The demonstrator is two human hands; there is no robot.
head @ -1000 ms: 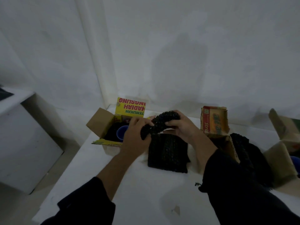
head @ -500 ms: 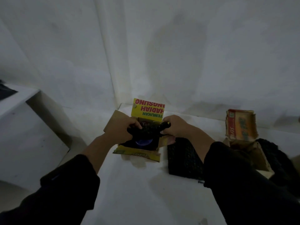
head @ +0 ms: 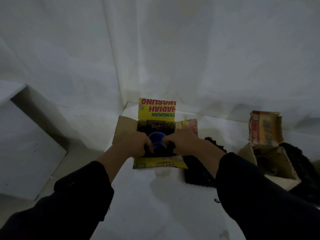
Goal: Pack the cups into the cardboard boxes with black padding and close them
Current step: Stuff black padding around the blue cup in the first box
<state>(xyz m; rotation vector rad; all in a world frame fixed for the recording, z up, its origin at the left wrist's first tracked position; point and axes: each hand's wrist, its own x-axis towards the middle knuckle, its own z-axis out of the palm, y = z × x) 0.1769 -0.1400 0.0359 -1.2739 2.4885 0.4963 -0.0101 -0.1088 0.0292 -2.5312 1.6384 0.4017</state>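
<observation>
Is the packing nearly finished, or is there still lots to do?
Not nearly. Done: a blue cup already sits inside the yellow box. In hand: the left hand and right hand are pressing black padding in around it. Left: that box's flaps are open, more spare padding lies on the table, and the red box on the right stands open too.

Dim, greyish light fills the frame. Plain white walls (head: 207,49) take up the upper half, meeting in a corner just left of centre. A white table (head: 155,205) spreads across the bottom; a white cabinet (head: 26,144) stands at the left edge.
</observation>
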